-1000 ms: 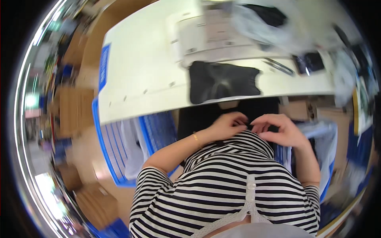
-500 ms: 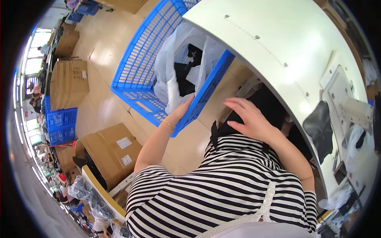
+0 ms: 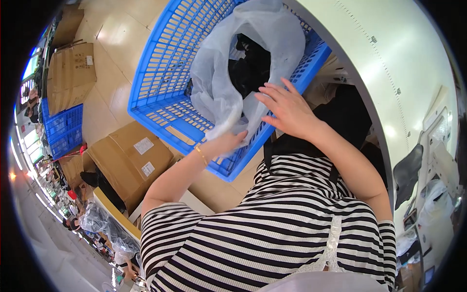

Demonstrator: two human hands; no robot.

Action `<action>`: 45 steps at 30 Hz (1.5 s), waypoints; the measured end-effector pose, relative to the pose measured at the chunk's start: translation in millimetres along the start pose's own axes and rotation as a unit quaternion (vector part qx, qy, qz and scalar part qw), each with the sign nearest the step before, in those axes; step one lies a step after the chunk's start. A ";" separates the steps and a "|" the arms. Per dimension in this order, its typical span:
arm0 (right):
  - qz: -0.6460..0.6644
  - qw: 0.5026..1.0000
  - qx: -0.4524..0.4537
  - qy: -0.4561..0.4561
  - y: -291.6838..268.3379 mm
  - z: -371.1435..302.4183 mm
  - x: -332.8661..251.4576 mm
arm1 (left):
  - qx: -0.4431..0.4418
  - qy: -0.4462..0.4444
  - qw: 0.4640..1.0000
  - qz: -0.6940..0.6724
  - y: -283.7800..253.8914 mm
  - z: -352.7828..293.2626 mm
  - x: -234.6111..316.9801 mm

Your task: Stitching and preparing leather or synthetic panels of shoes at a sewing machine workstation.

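Observation:
A blue plastic basket [image 3: 170, 100] stands tilted in front of me, beside the white table. Inside it lies a translucent white plastic bag [image 3: 279, 31], its mouth spread around some black pieces [image 3: 250, 63] that look like cloth. At the basket's near end my left hand [image 3: 226, 143], with a gold bracelet at the wrist, is closed on the bag's loose edge; its fingertips are partly blurred. My right hand [image 3: 289, 109] is open above the basket's right rim, its spread fingers by the bag. Whether they touch the plastic, I cannot tell.
The white table [image 3: 374, 63] curves along the right, with a black flap [image 3: 407, 170] near its edge. Cardboard boxes [image 3: 129, 158] and stacked blue crates [image 3: 63, 126] are on the floor to the left. Black cloth [image 3: 343, 119] lies over my lap under the table.
My left hand has gone from the basket's rim to the bag. My right hand has reached up over the rim. The basket appears nearer, and the bag is spread wider.

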State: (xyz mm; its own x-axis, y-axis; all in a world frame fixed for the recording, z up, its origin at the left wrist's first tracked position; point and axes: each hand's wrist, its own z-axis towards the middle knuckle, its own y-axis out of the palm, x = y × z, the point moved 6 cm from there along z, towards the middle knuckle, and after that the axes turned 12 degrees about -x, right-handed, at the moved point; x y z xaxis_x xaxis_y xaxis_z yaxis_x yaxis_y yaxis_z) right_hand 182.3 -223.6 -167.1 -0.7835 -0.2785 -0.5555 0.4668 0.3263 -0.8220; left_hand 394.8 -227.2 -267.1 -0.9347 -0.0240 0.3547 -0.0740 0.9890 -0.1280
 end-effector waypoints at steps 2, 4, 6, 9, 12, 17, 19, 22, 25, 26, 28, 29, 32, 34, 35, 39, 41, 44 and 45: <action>-0.021 1.000 0.015 -0.002 15.2 -4.4 8.9 | 0.078 0.130 0.934 0.324 -12.4 15.3 53.4; -0.071 0.997 0.032 -0.014 20.1 -1.2 11.5 | 0.303 0.262 0.895 0.197 -49.1 25.2 97.3; -0.068 0.997 -0.018 0.010 24.1 1.1 17.7 | 0.243 0.224 0.926 0.184 -72.8 75.5 117.6; -0.062 0.997 -0.047 0.025 32.9 -2.2 21.6 | 0.231 0.174 0.936 0.202 -68.9 176.4 76.6; -0.060 0.998 -0.017 0.003 33.7 -3.5 19.5 | 0.035 0.118 0.951 0.284 -44.1 270.1 -34.6; -0.039 0.998 -0.049 -0.007 18.2 -1.3 9.2 | -0.047 -0.166 0.910 0.378 -66.3 260.7 -246.3; -0.064 0.998 -0.002 0.013 25.7 -3.6 28.9 | 0.047 -0.147 0.948 0.277 -79.8 286.8 -201.8; -0.047 0.999 -0.004 0.002 26.4 0.9 19.4 | 0.023 -0.221 0.955 -0.198 -74.6 262.6 -218.2; -0.043 0.999 -0.013 0.010 26.8 2.6 22.1 | 0.177 -0.213 0.817 -0.506 -54.3 254.3 -199.4; -0.043 0.999 -0.014 0.011 27.1 3.2 21.7 | 0.176 -0.214 0.817 -0.506 -54.1 250.6 -195.7; -0.039 0.999 -0.003 0.008 25.9 4.0 18.8 | 0.251 -0.205 0.796 -0.511 -60.9 237.6 -193.0; -0.037 0.999 -0.003 0.006 25.4 5.3 17.3 | 0.252 -0.207 0.795 -0.511 -61.9 234.8 -189.6; -0.031 0.999 -0.012 0.013 26.0 7.2 18.8 | 0.365 -0.236 0.826 -0.360 -82.3 218.9 -158.8; -0.044 0.998 -0.020 0.032 27.1 4.2 30.4 | 0.449 -0.224 0.849 -0.165 -113.4 204.7 -93.9; -0.042 0.999 -0.017 0.030 26.8 5.5 28.0 | 0.498 -0.183 0.844 -0.083 -129.3 198.8 -86.1; -0.023 0.999 -0.014 0.019 26.1 10.6 22.1 | 0.424 -0.052 0.896 0.116 -193.9 222.7 -76.3; -0.021 0.999 -0.014 0.027 26.7 9.2 24.1 | 0.432 0.025 0.844 0.318 -207.2 247.3 -52.2; -0.017 0.999 -0.019 0.033 27.8 7.9 29.0 | 0.311 -0.047 0.910 0.270 -227.3 287.5 -46.8; -0.012 0.999 -0.024 0.030 28.5 7.7 28.8 | 0.325 -0.043 0.898 0.294 -231.0 299.0 -50.9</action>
State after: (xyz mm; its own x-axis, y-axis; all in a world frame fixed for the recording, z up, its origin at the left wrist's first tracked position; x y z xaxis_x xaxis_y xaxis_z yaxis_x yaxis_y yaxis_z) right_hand 176.2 -229.3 -207.6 -0.8181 -0.2316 -0.5264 0.4293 0.3632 -0.8269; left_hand 355.4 -498.0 -532.5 -0.9002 0.4350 -0.0198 0.2794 0.5423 -0.7924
